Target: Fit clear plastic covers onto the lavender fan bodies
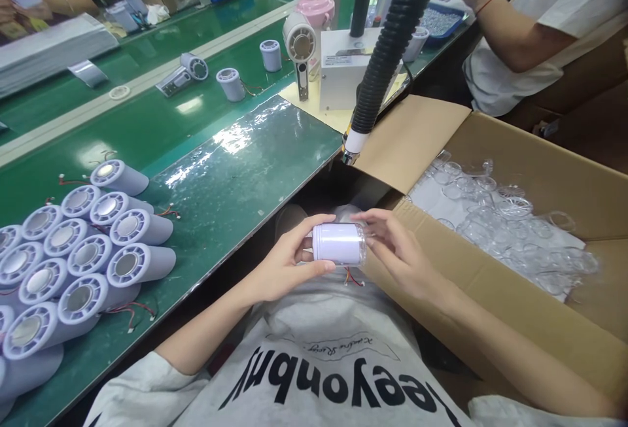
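My left hand (294, 257) grips a pale lavender fan housing (337, 244), a short cylinder lying on its side above my lap. Thumb and fingers wrap its left end. At the right end sits a clear plastic ring (363, 244), with the fingers of my right hand (397, 247) closed on its edge. Thin red and dark wires (350, 276) with a small connector hang below the housing. Many similar fan housings (130, 227) are stacked on the green table to my left, some with wires trailing out.
An open cardboard box (441, 263) holding clear plastic rings (505, 218) stands at my right. A black flexible hose (387, 48) hangs ahead. Beyond are a handheld fan (300, 44), a white device box (338, 70) and a green conveyor (147, 119). A co-worker's arm (524, 25) shows at upper right.
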A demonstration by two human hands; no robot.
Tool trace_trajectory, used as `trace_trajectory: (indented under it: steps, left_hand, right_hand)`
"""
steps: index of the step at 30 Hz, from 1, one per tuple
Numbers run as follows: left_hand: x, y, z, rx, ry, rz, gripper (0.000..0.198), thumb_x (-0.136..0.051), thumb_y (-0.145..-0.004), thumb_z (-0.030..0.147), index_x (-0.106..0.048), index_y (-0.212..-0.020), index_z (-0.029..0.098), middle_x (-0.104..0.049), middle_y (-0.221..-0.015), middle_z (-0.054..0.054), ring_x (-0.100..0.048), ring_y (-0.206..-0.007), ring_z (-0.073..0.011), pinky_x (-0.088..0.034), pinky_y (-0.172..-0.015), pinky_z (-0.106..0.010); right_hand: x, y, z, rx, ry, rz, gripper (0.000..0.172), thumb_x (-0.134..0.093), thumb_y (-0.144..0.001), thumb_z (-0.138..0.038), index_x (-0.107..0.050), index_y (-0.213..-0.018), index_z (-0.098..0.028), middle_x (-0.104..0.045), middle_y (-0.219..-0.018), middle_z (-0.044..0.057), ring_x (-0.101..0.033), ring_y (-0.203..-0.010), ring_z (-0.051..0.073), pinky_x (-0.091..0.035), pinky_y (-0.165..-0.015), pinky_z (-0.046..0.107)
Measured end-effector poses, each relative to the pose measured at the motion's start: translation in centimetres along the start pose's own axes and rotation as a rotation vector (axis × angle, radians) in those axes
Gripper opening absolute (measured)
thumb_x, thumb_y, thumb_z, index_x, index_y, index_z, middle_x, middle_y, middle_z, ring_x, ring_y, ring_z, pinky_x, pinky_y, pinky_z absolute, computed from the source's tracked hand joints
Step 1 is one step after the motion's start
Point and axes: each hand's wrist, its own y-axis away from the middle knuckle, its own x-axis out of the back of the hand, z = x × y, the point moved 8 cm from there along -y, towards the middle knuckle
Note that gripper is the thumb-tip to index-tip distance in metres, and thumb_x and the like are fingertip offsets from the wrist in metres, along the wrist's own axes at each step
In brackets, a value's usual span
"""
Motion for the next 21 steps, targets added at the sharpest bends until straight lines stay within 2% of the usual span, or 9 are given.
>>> trace_trajectory:
  steps: [2, 3, 5, 7, 9, 11, 16, 19, 21]
  left_hand:
    - [-0.1, 0.0, -0.2, 0.045, 0.084, -0.008, 0.055, -0.069, -0.082, 0.027, -0.046, -0.132, 0.032, -0.055, -0.122, -0.005, -0.06, -0.098, -0.0172, -0.057, -0.081, -0.029]
    - [-0.3, 0.0, -0.3, 0.069, 0.114, -0.022, 0.054, -0.067, -0.083, 0.028, -0.045, -0.133, 0.032, -0.056, -0.12, -0.005, -0.061, -0.095, -0.0171, -0.058, -0.076, -0.029]
    - [-0.5, 0.1, -0.4, 0.092, 0.122, -0.051, 0.055, -0.065, -0.085, 0.03, -0.043, -0.136, 0.032, -0.056, -0.122, -0.007, -0.062, -0.091, -0.0176, -0.059, -0.071, -0.03]
    - [-0.5, 0.1, -0.2, 0.064, 0.062, -0.074, 0.061, -0.068, -0.083, 0.029, -0.043, -0.138, 0.033, -0.053, -0.132, -0.007, -0.061, -0.104, -0.0211, -0.057, -0.084, -0.034]
    - [-0.5, 0.2, 0.1, 0.02, 0.007, -0.098, 0.069, -0.072, -0.079, 0.024, -0.042, -0.14, 0.036, -0.046, -0.143, -0.006, -0.054, -0.122, -0.0249, -0.048, -0.101, -0.039]
    - [-0.5, 0.4, 0.1, 0.012, 0.016, -0.126, 0.071, -0.072, -0.079, 0.022, -0.041, -0.141, 0.038, -0.042, -0.147, -0.006, -0.05, -0.128, -0.0263, -0.044, -0.107, -0.041]
    - [-0.3, 0.5, -1.2, 0.113, 0.125, -0.134, 0.073, -0.072, -0.08, 0.022, -0.038, -0.143, 0.035, -0.055, -0.136, -0.007, -0.057, -0.119, -0.0251, -0.047, -0.101, -0.041]
    - [-0.7, 0.1, -2.6, 0.167, 0.137, -0.127, 0.077, -0.074, -0.077, 0.024, -0.038, -0.144, 0.033, -0.061, -0.127, -0.007, -0.061, -0.113, -0.023, -0.048, -0.098, -0.038]
    - [-1.1, 0.0, -3.5, 0.212, 0.165, -0.101, 0.073, -0.074, -0.076, 0.028, -0.041, -0.142, 0.031, -0.062, -0.124, -0.007, -0.065, -0.102, -0.0208, -0.052, -0.091, -0.035]
  right_hand:
    - [-0.3, 0.6, -2.3, 0.348, 0.208, -0.045, 0.04, -0.049, -0.094, -0.011, -0.047, -0.129, -0.029, -0.041, -0.146, 0.009, -0.048, -0.128, 0.026, -0.047, -0.101, 0.049]
    - [-0.8, 1.0, -2.9, 0.457, 0.265, -0.093, 0.047, -0.048, -0.092, -0.005, -0.048, -0.131, -0.032, -0.037, -0.15, 0.007, -0.042, -0.134, 0.026, -0.043, -0.106, 0.05]
    - [-1.2, 1.3, -3.1, 0.495, 0.261, -0.164, 0.051, -0.053, -0.09, -0.003, -0.051, -0.132, -0.033, -0.04, -0.148, 0.006, -0.041, -0.134, 0.025, -0.042, -0.107, 0.048]
    - [-1.0, 1.0, -2.1, 0.313, 0.086, -0.183, 0.05, -0.062, -0.09, -0.013, -0.05, -0.135, -0.033, -0.048, -0.142, 0.007, -0.051, -0.125, 0.025, -0.05, -0.099, 0.042]
    - [-1.0, 0.8, -0.8, 0.077, -0.137, -0.206, 0.049, -0.067, -0.089, -0.024, -0.051, -0.135, -0.033, -0.056, -0.134, 0.006, -0.061, -0.111, 0.024, -0.058, -0.087, 0.037]
    - [-1.0, 0.9, -0.1, -0.09, -0.261, -0.212, 0.044, -0.067, -0.089, -0.029, -0.057, -0.131, -0.033, -0.062, -0.125, 0.005, -0.067, -0.098, 0.022, -0.06, -0.079, 0.034]
    - [-0.6, 0.4, -0.4, -0.151, -0.193, -0.178, 0.038, -0.075, -0.079, -0.022, -0.069, -0.115, -0.034, -0.066, -0.118, 0.001, -0.067, -0.092, 0.021, -0.059, -0.078, 0.034]
    - [-1.4, 0.7, 0.4, -0.239, -0.185, -0.193, 0.04, -0.072, -0.079, -0.022, -0.069, -0.118, -0.03, -0.071, -0.107, 0.001, -0.067, -0.078, 0.019, -0.058, -0.073, 0.033]
    - [-2.1, 0.9, 1.0, -0.284, -0.194, -0.212, 0.043, -0.07, -0.082, -0.029, -0.065, -0.124, -0.026, -0.071, -0.103, 0.002, -0.067, -0.079, 0.02, -0.057, -0.075, 0.034]
